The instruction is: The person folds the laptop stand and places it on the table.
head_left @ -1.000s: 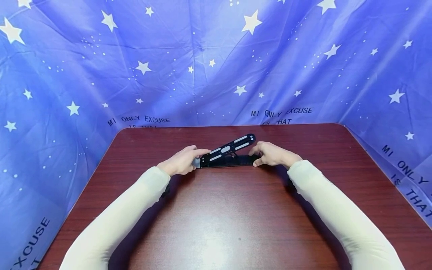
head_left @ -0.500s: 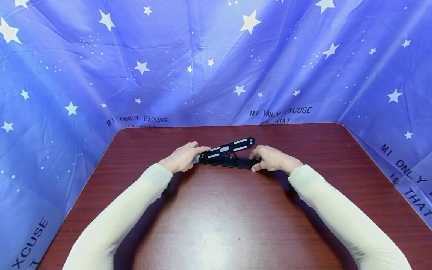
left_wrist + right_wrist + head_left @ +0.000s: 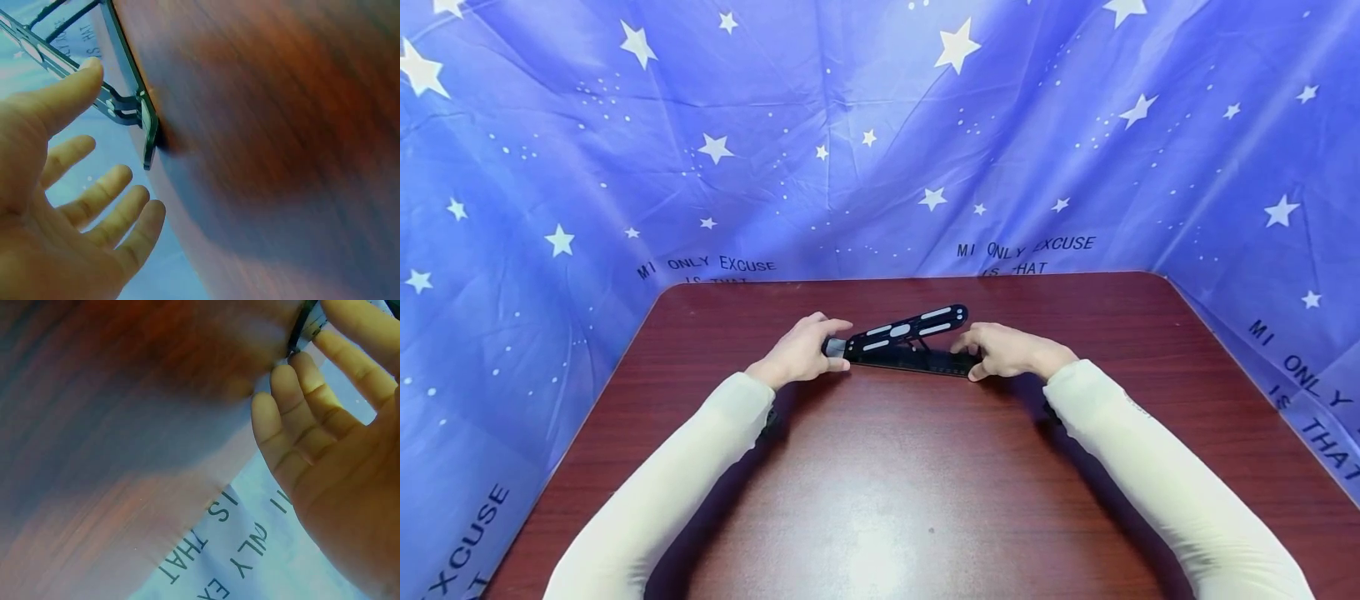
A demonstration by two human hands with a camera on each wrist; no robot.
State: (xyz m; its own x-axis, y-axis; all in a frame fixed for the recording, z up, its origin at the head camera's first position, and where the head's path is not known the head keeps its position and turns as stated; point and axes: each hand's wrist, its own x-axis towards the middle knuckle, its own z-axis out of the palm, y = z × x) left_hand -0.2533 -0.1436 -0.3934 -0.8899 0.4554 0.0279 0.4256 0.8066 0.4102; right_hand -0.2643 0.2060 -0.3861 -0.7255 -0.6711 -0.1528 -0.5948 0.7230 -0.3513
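A black folding stand (image 3: 900,331) with pale grey pads lies near the far side of the table. Its upper arm slants up to the right over a flat black base (image 3: 902,358), propped by a thin strut. Around the stand's left end, by the grey lip (image 3: 836,348), my left hand (image 3: 797,352) has thumb and fingers spread wide. In the left wrist view these fingers stand apart from the lip (image 3: 149,128). My right hand (image 3: 1009,350) grips the right end of the base between thumb and fingers, and covers that end.
The dark red wooden table (image 3: 880,467) has rounded far corners. Behind it and along both sides hangs a blue curtain (image 3: 850,192) with white stars and black lettering.
My left hand has let go of the stand's left end and spread its fingers. The stand has turned slightly, its right end toward me, and its upper arm sits a little lower.
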